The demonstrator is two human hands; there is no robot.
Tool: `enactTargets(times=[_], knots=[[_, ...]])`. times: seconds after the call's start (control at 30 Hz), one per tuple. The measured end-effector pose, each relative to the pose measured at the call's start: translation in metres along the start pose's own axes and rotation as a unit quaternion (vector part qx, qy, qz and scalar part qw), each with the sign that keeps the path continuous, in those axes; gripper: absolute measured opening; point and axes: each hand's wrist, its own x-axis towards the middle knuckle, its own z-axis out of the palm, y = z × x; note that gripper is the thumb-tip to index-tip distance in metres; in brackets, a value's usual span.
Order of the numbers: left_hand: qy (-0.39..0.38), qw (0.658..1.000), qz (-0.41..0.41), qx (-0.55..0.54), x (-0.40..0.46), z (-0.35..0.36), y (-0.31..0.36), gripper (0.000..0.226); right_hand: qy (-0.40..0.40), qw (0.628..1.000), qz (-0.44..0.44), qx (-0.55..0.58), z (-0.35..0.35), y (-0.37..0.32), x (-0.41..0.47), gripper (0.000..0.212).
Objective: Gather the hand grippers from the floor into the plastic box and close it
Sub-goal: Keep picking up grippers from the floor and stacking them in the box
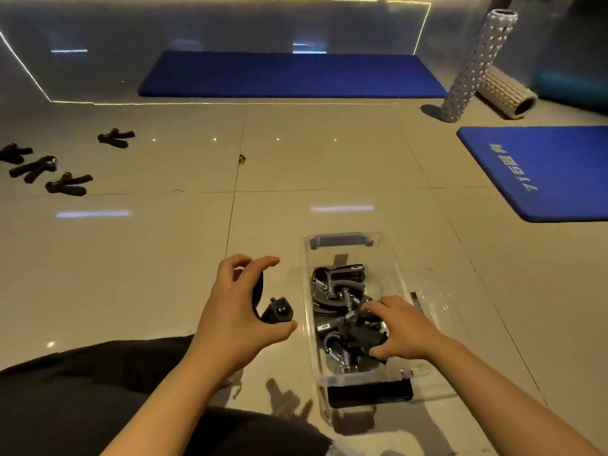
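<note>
Clear plastic makes up the box (pixel 399 281), which sits on the tiled floor (pixel 164 258) just right of my knees, lid off, with a heap of grippers (pixel 342 291) already inside. My right hand (pixel 399 330) reaches down into the box, its grip curled round a black gripper (pixel 363 334) on top of the heap. My left hand (pixel 235 311) hovers just left of the box rim, grasping another black gripper (pixel 274 311); the fingers curl over one handle, and its knobbed end pokes out toward the box.

Four more grippers lie well apart on the floor at far left: one (pixel 115 137) farthest back, one (pixel 14 153) cut by the frame edge, one (pixel 34 168) and one (pixel 68 184) nearest. Open tile lies between them and the box.

Beyond, a blue mat (pixel 292 75) lies along the wall; a second mat (pixel 543 172) lies to the right, cut off by the frame. Two foam rollers (pixel 477 64) stand and lie near the right corner.

I cannot make out a separate lid; clear plastic right of the box is hard to read. A dark latch (pixel 370 393) shows at the near end. My dark trousers (pixel 98 390) hide the nearest floor.
</note>
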Motion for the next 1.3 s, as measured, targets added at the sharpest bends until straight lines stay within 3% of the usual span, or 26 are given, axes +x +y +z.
enactTargets(times=[0.27, 0.4, 0.53, 0.73, 0.9, 1.0, 1.07, 1.13, 1.2, 1.3], knots=[[-0.037, 0.999, -0.013, 0.012, 0.026, 0.020, -0.005, 0.081, -0.049, 0.998, 0.021, 0.040, 0.037, 0.000, 0.019, 0.079], [-0.018, 1.000, -0.014, 0.016, 0.025, 0.023, -0.003, 0.077, -0.086, 0.996, 0.029, 0.008, 0.043, 0.006, 0.022, 0.081], [-0.002, 0.999, -0.018, 0.027, 0.026, 0.021, 0.000, 0.074, -0.068, 0.995, 0.039, 0.062, 0.034, 0.004, 0.024, 0.074], [-0.003, 0.999, -0.028, 0.026, 0.027, 0.016, 0.000, 0.077, -0.059, 0.996, -0.051, 0.041, 0.010, -0.018, 0.025, 0.070], [-0.007, 0.999, -0.017, 0.038, 0.025, 0.014, -0.001, 0.078, -0.180, 0.975, 0.057, 0.115, 0.002, -0.013, 0.033, 0.063], [-0.012, 0.999, -0.025, 0.045, 0.023, 0.013, -0.004, 0.078, -0.181, 0.972, 0.079, 0.129, 0.011, -0.008, 0.039, 0.046], [-0.014, 0.998, -0.029, 0.049, 0.021, 0.013, -0.006, 0.079, -0.105, 0.987, 0.078, 0.088, 0.020, -0.002, 0.046, 0.031], [-0.016, 0.998, -0.033, 0.050, 0.020, 0.014, -0.007, 0.079, -0.053, 0.996, 0.062, 0.035, 0.028, 0.004, 0.053, 0.029], [-0.019, 0.998, -0.035, 0.049, 0.020, 0.015, -0.008, 0.079, -0.051, 0.998, 0.041, -0.004, 0.035, 0.010, 0.058, 0.033], [-0.022, 0.998, -0.036, 0.049, 0.022, 0.015, -0.009, 0.079, -0.067, 0.990, 0.000, -0.121, 0.050, 0.013, 0.064, 0.055]])
